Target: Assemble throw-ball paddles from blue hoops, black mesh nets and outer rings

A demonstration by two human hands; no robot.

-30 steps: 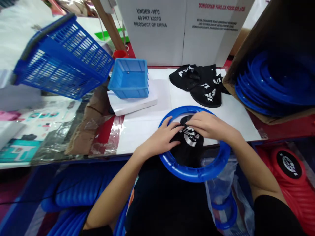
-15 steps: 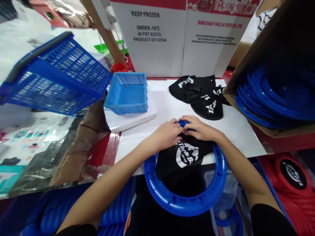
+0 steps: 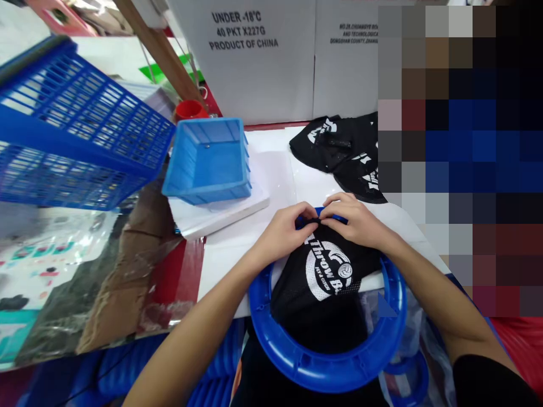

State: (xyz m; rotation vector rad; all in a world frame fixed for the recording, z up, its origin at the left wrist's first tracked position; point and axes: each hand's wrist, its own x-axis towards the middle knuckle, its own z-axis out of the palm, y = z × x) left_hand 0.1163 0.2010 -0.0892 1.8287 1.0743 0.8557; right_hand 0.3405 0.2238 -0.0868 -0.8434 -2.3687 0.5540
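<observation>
A blue plastic ring (image 3: 322,364) hangs partly over the near edge of the white table top (image 3: 237,249). A black fabric disc (image 3: 326,271) with white printed lettering lies across the ring's middle. My left hand (image 3: 284,232) and my right hand (image 3: 354,217) meet at the ring's far rim. Both pinch the black fabric's edge against that rim, fingers curled. The far part of the ring is hidden under my hands.
A pile of more black printed fabric pieces (image 3: 339,147) lies behind my hands. A small blue tray (image 3: 206,161) sits on a white slab to the left, beside a large blue basket (image 3: 72,130). White cartons (image 3: 271,56) stand at the back. The right side is blurred out.
The black fabric has been spread from a bunch in the ring's middle to its far rim. My hands moved from the centre to that rim. The ring has slid nearer to me.
</observation>
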